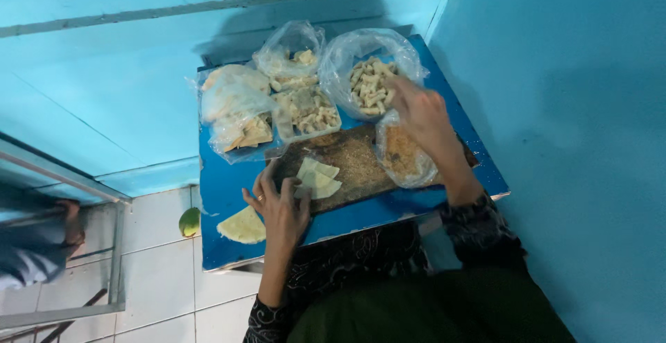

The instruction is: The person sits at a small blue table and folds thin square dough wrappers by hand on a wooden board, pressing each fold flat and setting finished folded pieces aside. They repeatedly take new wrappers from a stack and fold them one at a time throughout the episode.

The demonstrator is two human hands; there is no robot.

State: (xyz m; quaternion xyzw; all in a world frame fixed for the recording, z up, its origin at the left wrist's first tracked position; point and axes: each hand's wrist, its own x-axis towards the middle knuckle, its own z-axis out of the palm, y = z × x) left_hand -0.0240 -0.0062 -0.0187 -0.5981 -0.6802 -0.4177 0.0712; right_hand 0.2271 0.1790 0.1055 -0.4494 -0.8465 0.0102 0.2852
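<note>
Pale triangular wrappers (318,178), stacked on a crumb-strewn board (350,163); left hand (281,208) at six o'clock, grip spread, touching them. Right hand (424,117) blurred over bagged rolls (373,85); grip unclear.

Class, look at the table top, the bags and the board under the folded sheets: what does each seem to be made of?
Table top: probably painted wood or metal; glossy blue, scuffed at the edges. Bags: thin clear plastic, crinkled and shiny, contents visible through them. Board: apparently wood, brown and matt, dusted with crumbs. Folded sheets by the left hand: pale, soft, likely dough.
</note>
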